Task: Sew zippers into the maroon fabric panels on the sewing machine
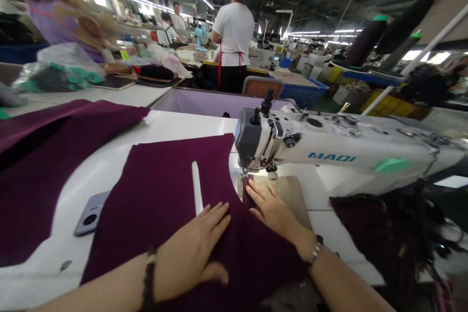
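Observation:
A dark burgundy fabric panel [164, 170] lies spread on the white table, its curved right edge running up to the sewing machine [263, 141]. My left hand [197, 248] rests flat on the panel, fingers stretched out. Just beyond its fingertips is a narrow white shape [196, 185]; I cannot tell whether it is a slot or a strip. My right hand [274, 212] lies with its fingers extended on a narrow burgundy piece [249, 195] right in front of the presser foot [246, 175]. Neither hand grips anything.
More burgundy fabric [54, 156] covers the table's left side, near a phone [89, 214]. Gathered dark fabric [383, 234] lies at the right. Thread cones [367, 41] stand behind the machine. A person in a white shirt [236, 29] stands beyond the table.

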`<move>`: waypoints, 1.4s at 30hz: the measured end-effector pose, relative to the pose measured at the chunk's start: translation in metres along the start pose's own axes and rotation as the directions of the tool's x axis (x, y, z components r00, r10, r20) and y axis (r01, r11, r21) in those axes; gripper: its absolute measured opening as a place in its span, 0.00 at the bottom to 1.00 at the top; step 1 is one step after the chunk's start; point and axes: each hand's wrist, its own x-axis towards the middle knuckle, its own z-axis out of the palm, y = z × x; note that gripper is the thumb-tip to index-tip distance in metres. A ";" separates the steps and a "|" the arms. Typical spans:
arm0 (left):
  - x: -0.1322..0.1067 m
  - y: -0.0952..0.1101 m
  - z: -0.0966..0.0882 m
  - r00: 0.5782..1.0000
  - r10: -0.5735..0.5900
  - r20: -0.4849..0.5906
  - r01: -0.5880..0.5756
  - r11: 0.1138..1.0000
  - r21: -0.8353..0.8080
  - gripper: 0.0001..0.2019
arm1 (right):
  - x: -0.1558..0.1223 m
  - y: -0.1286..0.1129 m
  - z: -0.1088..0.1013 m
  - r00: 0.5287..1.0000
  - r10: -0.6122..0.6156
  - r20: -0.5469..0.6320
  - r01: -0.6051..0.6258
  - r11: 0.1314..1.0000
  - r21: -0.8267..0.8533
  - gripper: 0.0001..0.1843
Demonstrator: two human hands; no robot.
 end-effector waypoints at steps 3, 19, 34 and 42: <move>-0.010 0.007 0.015 0.988 0.092 0.124 -0.096 0.995 0.030 0.51 | -0.001 0.000 -0.003 1.000 0.006 -0.003 -0.006 1.000 0.019 0.26; -0.018 -0.018 0.020 0.936 0.352 -0.015 -0.349 0.932 0.094 0.24 | -0.006 -0.004 -0.008 0.999 0.031 -0.027 -0.029 0.996 0.083 0.27; -0.025 -0.006 0.017 0.967 0.255 -0.022 -0.255 0.967 -0.019 0.19 | -0.006 -0.005 -0.008 0.999 0.028 -0.045 -0.024 0.997 0.074 0.26; 0.016 -0.024 -0.033 0.978 0.208 0.022 -0.195 0.944 -0.265 0.18 | -0.006 0.005 0.001 1.000 -0.022 0.010 0.021 0.998 0.062 0.30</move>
